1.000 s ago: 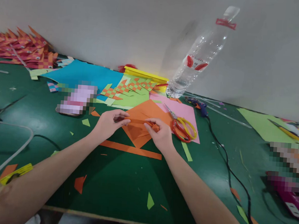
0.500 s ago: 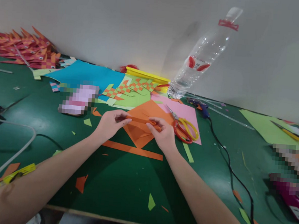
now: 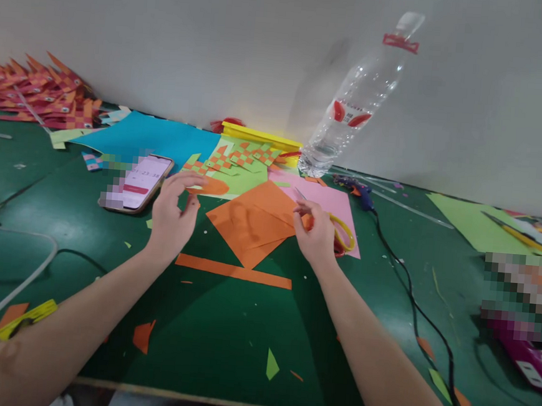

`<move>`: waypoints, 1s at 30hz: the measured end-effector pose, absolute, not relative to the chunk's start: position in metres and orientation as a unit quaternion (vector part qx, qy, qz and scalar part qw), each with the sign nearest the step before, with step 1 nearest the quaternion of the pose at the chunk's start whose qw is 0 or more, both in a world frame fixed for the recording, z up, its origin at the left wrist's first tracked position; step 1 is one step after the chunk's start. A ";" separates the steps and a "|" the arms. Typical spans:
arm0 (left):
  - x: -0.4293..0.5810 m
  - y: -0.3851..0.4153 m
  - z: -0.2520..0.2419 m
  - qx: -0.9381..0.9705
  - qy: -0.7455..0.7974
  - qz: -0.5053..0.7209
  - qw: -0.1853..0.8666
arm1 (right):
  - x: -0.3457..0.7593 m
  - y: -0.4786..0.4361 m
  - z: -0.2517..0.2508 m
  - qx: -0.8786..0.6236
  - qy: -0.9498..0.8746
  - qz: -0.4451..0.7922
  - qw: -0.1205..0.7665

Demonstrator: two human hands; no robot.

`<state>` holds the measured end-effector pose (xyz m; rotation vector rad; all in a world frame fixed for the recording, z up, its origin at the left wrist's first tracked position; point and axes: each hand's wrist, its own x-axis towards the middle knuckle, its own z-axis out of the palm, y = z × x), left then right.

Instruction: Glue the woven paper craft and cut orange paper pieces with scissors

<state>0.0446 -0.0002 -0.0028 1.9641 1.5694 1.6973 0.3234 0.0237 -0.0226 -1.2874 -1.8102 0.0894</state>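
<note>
My left hand is raised beside the phone, fingers curved and apart from the thumb. At its fingertips is a blurred orange paper piece; I cannot tell whether it is gripped. My right hand has its fingers curled over the scissors, hiding most of them. Something orange-red shows between thumb and fingers, paper or scissors handle, I cannot make out which. Between the hands lies a square of orange paper, turned like a diamond with a loose flap on its right. A narrow orange paper strip lies nearer me.
A phone lies at left, near blue paper and checkered woven paper fish. Behind stands a water bottle. A glue gun trails a black cable at right. Pink paper and scraps lie about.
My hands have moved apart from the folded orange paper they both held. The left went left towards the phone, the right moved right over the scissors. The view has shifted slightly.
</note>
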 end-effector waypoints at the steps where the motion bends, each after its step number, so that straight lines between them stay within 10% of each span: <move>1: 0.046 -0.002 -0.002 0.664 0.510 0.546 0.037 | 0.322 0.024 -0.023 -0.518 -0.740 0.023 0.428; 10: 0.059 -0.008 -0.008 0.774 0.474 0.420 0.021 | 0.318 0.021 -0.035 -0.534 -0.796 -0.100 0.268; 30: 0.068 -0.016 -0.014 0.881 0.385 0.264 0.076 | 0.321 0.020 -0.027 -0.493 -0.822 -0.176 0.223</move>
